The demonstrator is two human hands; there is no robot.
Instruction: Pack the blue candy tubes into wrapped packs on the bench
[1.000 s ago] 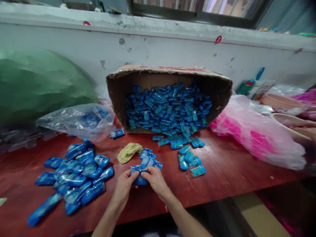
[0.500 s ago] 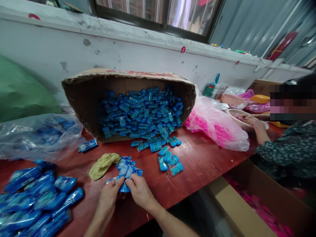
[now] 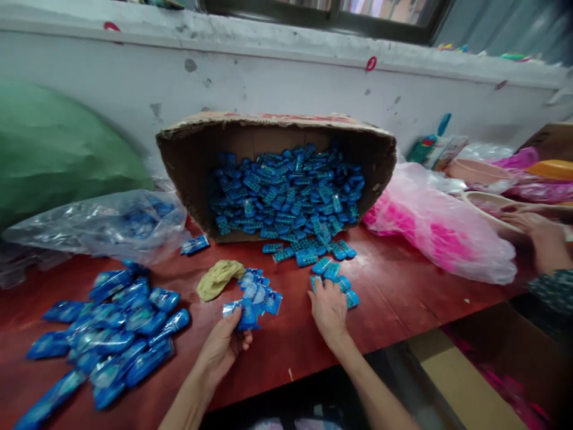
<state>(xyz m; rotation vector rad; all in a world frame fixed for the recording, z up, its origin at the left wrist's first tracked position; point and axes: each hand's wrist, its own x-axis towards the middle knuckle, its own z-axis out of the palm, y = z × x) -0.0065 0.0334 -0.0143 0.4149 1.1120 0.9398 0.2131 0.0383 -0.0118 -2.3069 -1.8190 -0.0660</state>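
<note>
Watching the head cam here: my left hand [image 3: 222, 346] is pinched on a small clear sleeve [image 3: 245, 315] at the near end of the loose sleeve stack [image 3: 257, 289], while my right hand [image 3: 330, 306] lies flat with fingers spread over the loose blue bead cases [image 3: 333, 276] on the red table [image 3: 403, 298]. Progress-wise I'd say early days: a decent pile of filled packets [image 3: 111, 322] sits at left, but the tipped cardboard box [image 3: 277, 173] is still packed with cases.
</note>
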